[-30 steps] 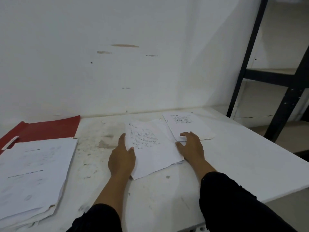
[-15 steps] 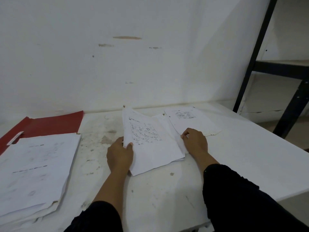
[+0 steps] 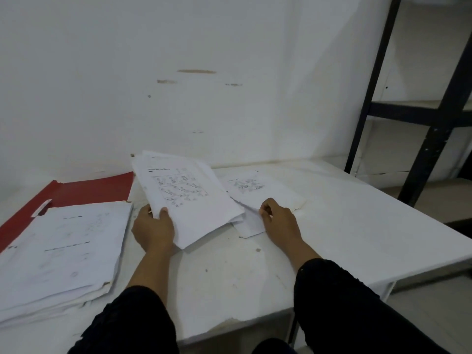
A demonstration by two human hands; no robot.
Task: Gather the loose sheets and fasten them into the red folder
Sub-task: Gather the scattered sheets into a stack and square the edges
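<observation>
Nearest the viewer, two dark sleeves (image 3: 357, 307) reach over the white table (image 3: 357, 241). At left lies a thick pile of papers (image 3: 63, 254), resting on the lower part of the open red folder (image 3: 84, 189); whether these are fastened cannot be told, though a pale strip (image 3: 41, 207) shows on the red cover just beside the pile. Compared with a second ago, when both hands pressed flat on papers lying on the table, the left hand (image 3: 153, 229) is now closed on the lower left edge of a small bundle of sheets (image 3: 184, 195), thumb on top, and has tilted it up so its far edge rises against the wall (image 3: 204, 72). The right hand (image 3: 278, 218) pinches the edge of a single sheet (image 3: 249, 222) partly lifted beneath the bundle. Farther right, one printed sheet (image 3: 265, 190) remains flat on the table. Gathering thus appears partly done, with fastening not yet begun. Beyond, a black shelf frame (image 3: 434, 123) stands at right.
</observation>
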